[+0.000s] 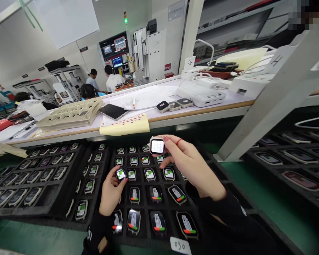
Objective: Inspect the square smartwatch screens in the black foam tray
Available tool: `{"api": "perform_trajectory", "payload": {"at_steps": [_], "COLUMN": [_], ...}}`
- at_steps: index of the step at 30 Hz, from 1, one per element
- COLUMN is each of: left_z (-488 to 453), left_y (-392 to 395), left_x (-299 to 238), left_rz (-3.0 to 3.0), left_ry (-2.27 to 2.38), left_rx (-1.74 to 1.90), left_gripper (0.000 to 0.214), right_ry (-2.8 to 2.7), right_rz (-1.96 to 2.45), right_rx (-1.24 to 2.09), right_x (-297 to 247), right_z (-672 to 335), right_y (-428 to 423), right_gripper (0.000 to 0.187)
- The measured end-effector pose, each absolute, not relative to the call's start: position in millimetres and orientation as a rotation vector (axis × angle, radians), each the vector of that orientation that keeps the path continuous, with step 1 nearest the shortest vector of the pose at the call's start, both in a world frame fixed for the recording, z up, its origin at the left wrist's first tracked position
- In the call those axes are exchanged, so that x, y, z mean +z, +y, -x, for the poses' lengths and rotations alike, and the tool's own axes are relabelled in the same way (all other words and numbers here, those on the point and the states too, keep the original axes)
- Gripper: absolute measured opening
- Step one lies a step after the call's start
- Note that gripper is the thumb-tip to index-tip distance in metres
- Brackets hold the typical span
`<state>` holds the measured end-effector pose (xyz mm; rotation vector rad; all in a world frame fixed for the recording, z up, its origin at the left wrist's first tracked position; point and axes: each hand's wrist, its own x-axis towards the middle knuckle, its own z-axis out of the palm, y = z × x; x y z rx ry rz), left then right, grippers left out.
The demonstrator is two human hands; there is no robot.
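Observation:
My right hand (184,159) pinches a smartwatch case (157,146) with a pale frame, held up above a black foam tray (143,200). Its lit screen shows a white page with a grid. Lower and to the left, my left hand (112,193) has its thumb and fingers around a second smartwatch case (120,174), whose screen is green and white, at its place in the tray. Strapless watches fill the rows around both hands. Those in the back rows glow green and white; front ones, such as this watch (187,224), show text with a red and green bar.
More watch trays stand at left (23,209) and right (289,156). Behind them runs a bench edge (175,122) with a phone (113,111), a beige moulded tray (69,115), several watches and a white device (202,94). A slanted white post (271,92) rises at right. People sit farther back.

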<state>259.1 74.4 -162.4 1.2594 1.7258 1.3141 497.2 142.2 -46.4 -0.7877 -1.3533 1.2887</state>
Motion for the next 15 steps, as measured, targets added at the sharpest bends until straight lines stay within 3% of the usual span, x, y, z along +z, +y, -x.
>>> {"api": "perform_trajectory", "payload": {"at_steps": [15], "left_z": [-261], "left_y": [75], "left_x": [-158], "left_rz": [-1.261], "left_ry": [1.730], "left_rx": [1.322], "left_gripper": [0.065], "right_ry": [-1.303], "right_rz": [0.789], "right_rx": [1.223], "right_x": [-42], "right_z": [-511], "right_y": [145], "right_gripper": [0.038]}}
